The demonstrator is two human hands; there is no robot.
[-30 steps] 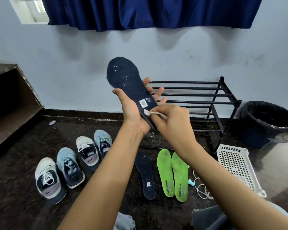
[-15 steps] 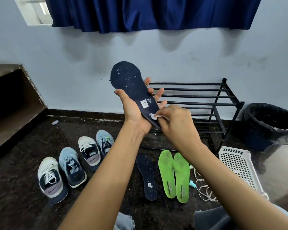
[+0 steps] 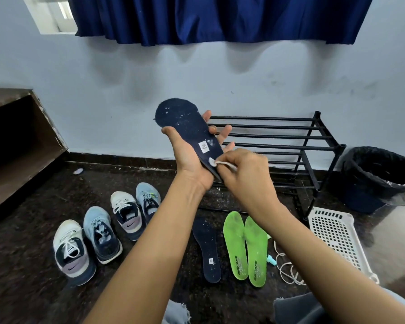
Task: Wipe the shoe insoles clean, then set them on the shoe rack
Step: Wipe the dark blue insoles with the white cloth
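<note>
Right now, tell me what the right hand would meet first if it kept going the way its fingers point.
The heel end of the dark blue insole: the white wipe pinched by the right hand touches it. The left hand lies behind.

Navy insole point(image 3: 187, 129) flecked white; green insoles point(image 3: 244, 246); white basket point(image 3: 337, 239); black rack point(image 3: 278, 136).

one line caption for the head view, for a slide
Left hand holds a speckled navy insole; right hand presses a small white pad to its heel end, shoe rack behind.
</note>
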